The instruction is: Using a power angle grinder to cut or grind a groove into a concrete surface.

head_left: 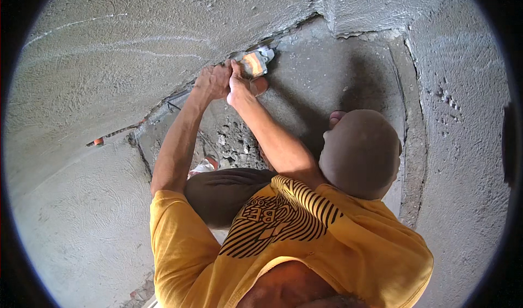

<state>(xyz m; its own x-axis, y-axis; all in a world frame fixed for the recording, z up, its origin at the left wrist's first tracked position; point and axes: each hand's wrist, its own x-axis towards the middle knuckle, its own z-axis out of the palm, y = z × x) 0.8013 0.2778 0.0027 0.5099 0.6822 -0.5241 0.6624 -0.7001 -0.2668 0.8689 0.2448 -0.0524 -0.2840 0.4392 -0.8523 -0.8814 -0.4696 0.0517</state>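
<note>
My left hand point(212, 83) is closed by the foot of the rough wall, its fingers mostly hidden, so what it grips cannot be made out. Right against it, my right hand point(240, 86) has its thumb raised and its fingers curled around a small, shiny packet point(254, 64) with orange and white bands. The packet's far end, grey and crumpled, lies close to the crack where wall and floor meet. Both forearms reach forward and to the left.
The textured cement wall point(136, 41) rises on the left and ahead. A narrow groove with a short orange piece point(98, 142) runs along it. Broken rubble point(234, 144) lies between my arms. My bent knees point(359, 153) are close by, and a raised ledge point(415, 123) borders the right.
</note>
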